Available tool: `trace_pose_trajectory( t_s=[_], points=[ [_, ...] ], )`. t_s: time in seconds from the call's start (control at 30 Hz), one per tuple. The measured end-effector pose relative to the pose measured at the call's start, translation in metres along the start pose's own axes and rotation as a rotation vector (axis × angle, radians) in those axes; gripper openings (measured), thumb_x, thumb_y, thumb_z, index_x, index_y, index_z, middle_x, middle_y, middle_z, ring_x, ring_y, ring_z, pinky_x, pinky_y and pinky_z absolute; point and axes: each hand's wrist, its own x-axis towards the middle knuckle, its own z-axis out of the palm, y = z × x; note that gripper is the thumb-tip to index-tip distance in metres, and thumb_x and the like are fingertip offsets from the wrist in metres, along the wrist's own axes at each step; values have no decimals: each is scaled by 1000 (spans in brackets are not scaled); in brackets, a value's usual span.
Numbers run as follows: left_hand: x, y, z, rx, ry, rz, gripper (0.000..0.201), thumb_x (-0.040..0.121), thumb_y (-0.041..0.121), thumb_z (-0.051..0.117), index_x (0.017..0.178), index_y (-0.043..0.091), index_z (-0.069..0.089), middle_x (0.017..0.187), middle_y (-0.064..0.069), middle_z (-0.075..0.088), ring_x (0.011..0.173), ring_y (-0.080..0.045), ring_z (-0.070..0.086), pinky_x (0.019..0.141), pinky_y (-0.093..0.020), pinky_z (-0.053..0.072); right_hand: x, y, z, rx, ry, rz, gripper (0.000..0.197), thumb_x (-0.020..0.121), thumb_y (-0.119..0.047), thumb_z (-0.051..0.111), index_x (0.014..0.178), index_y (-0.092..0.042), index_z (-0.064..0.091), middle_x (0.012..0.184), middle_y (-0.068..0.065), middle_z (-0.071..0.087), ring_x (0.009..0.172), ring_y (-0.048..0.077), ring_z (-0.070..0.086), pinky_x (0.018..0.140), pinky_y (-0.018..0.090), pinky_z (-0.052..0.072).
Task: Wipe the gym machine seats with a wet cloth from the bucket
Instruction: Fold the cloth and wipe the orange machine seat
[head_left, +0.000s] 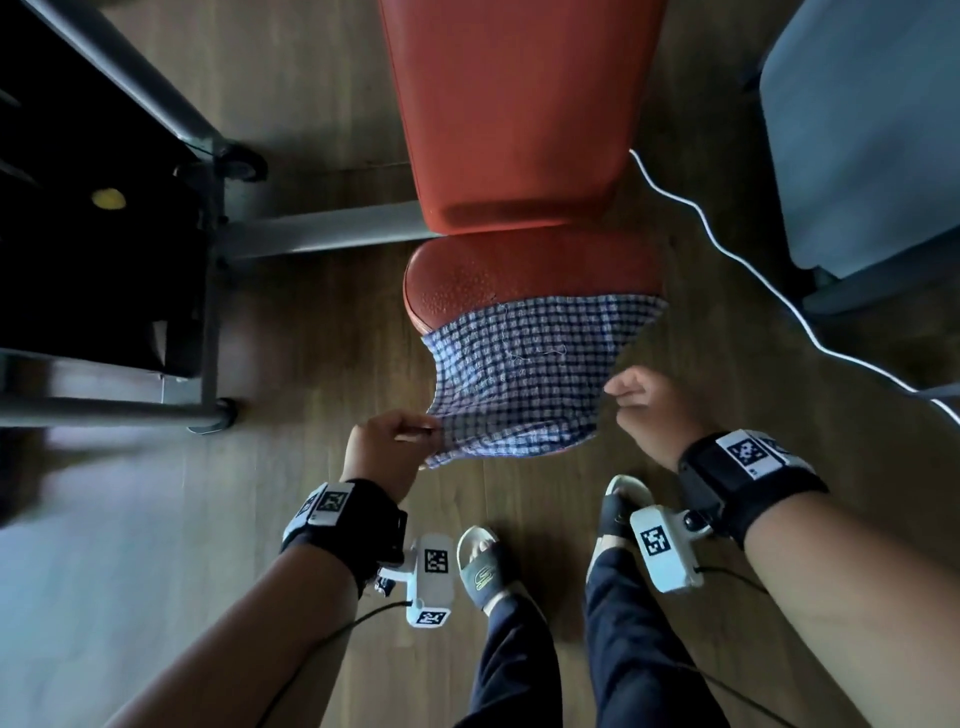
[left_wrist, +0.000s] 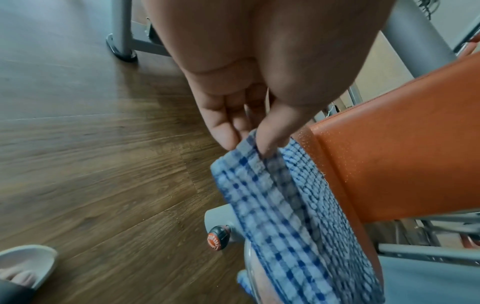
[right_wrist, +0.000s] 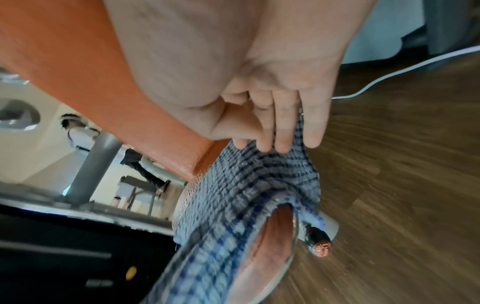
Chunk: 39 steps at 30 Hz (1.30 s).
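Head camera: I stand at the front edge of the orange seat (head_left: 467, 283), where the checked cloth (head_left: 524, 364) drapes over its near half; my left hand (head_left: 387, 447) and right hand (head_left: 649, 410) each pinch a near corner. Left wrist camera: thumb and fingers (left_wrist: 270, 133) grip the cloth's edge beside the seat. Right wrist camera: my fingers (right_wrist: 281, 131) hold the other corner above the wooden floor (right_wrist: 402, 164).

Left hand (head_left: 387, 441) and right hand (head_left: 649, 410) held forward and low, fingers curled, each pinching a cloth (head_left: 524, 374) corner
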Motion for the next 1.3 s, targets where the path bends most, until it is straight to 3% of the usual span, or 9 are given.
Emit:
trace_pose_trajectory(
  t_s=[0.13, 0.3, 0.5, 0.57, 0.7, 0.83, 1.0, 1.1, 1.3],
  points=[
    [13, 3, 2, 15, -60, -24, 18, 82, 12, 78, 75, 29, 76, 79, -3, 77, 65, -19, 71, 71, -45, 64, 31, 3, 1, 97, 219, 92, 22, 89, -5, 53, 101, -22, 53, 106, -3, 57, 105, 24, 59, 95, 41, 47],
    [40, 19, 20, 36, 22, 79, 12, 84, 39, 65, 95, 43, 65, 98, 14, 73, 88, -13, 72, 79, -51, 62, 69, 4, -1, 55, 375, 82, 31, 91, -18, 61, 117, -26, 48, 106, 1, 58, 90, 24, 60, 85, 42, 51],
    [74, 54, 38, 97, 143, 187, 42, 94, 16, 65, 125, 43, 58, 126, 11, 46, 81, 0, 62, 84, -20, 49, 101, 11, -6, 17, 375, 11, 41, 86, -14, 68, 121, -22, 49, 117, 5, 59, 101, 26, 60, 93, 43, 51],
    [81, 55, 37, 189, 200, 147, 37, 95, 17, 65, 128, 33, 60, 122, 10, 40, 78, 5, 51, 84, -17, 39, 102, 12, -10, 106, 374, 24, 43, 85, -10, 70, 122, -17, 49, 113, 2, 58, 102, 24, 61, 93, 41, 51],
    [86, 50, 33, 332, 222, 137, 13, 90, 25, 67, 103, 26, 71, 106, 5, 53, 99, -21, 62, 84, -26, 41, 89, 12, -20, -21, 366, 33, 36, 83, -14, 71, 115, -18, 54, 99, 1, 64, 92, 25, 64, 86, 40, 53],
    [68, 66, 27, 214, 217, 211, 4, 87, 27, 70, 88, 28, 66, 81, 15, 67, 80, -7, 66, 66, -16, 42, 60, -14, -28, -75, 313, -154, 25, 82, -19, 71, 94, -24, 51, 72, -7, 52, 70, 18, 57, 71, 39, 50],
    [26, 99, 39, 48, 41, 357, 11, 87, 20, 74, 81, 30, 72, 76, 15, 73, 69, 5, 64, 65, -17, 50, 28, -70, -14, 155, 178, -244, 1, 85, -21, 67, 85, -20, 68, 78, -2, 70, 75, 17, 65, 68, 35, 51],
    [9, 109, 52, -46, -20, 366, 8, 87, 23, 76, 80, 26, 75, 71, 17, 71, 63, 12, 60, 64, -9, 44, 14, -98, 2, 381, 46, -171, 29, 87, 5, 49, 90, -15, 70, 84, 10, 72, 77, 26, 68, 69, 43, 56],
    [1, 104, 53, -166, 40, 256, 29, 78, 45, 83, 79, 18, 76, 69, 5, 74, 60, -1, 62, 56, -20, 49, 8, -101, 15, 412, -91, -111, 46, 77, -4, 48, 103, -41, 55, 104, 1, 72, 101, 18, 69, 88, 48, 56]
  ],
)
